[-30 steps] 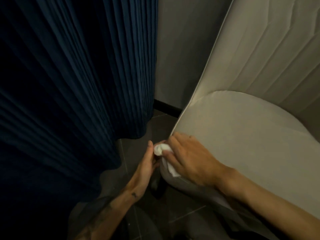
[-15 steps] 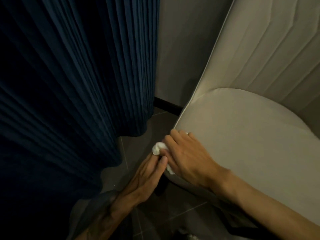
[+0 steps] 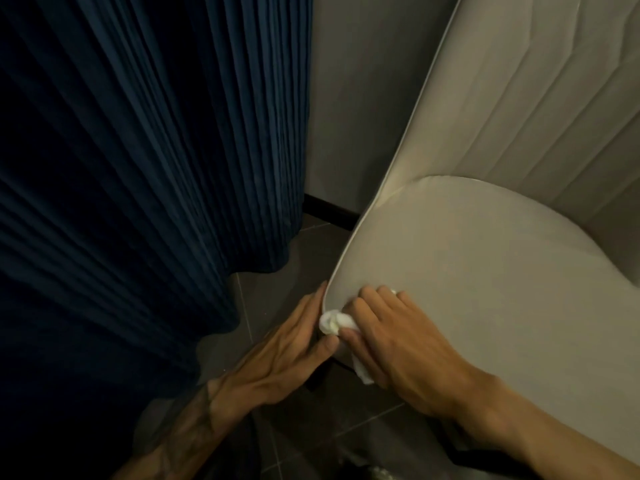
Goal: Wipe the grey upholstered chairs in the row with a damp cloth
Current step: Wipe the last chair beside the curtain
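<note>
**Cloth at front-left seat edge**

Right hand [image 3: 401, 344] presses the bunched white damp cloth [image 3: 334, 322] onto the grey upholstered chair [image 3: 485, 271] seat's piped edge, fingers curled over it. Left hand [image 3: 277, 355] lies flat, fingers together, against the edge. The pleated dark blue curtain [image 3: 138, 168] hangs near, leaving a narrow strip of tiled floor [image 3: 277, 289].

The chair [image 3: 485, 271] is pale grey, almost cream in this dim light, with a lighter piped edge and stitched lines fanning across its backrest, while the cloth [image 3: 332, 322] bunched at its front corner is plain white. The curtain [image 3: 145, 161] is deep navy blue, falling in narrow vertical pleats that darken to near black on the left. The wall [image 3: 360, 98] is flat grey with a black skirting strip [image 3: 329, 211], and the floor [image 3: 270, 292] is dark grey-brown tile with thin paler grout lines.
</note>
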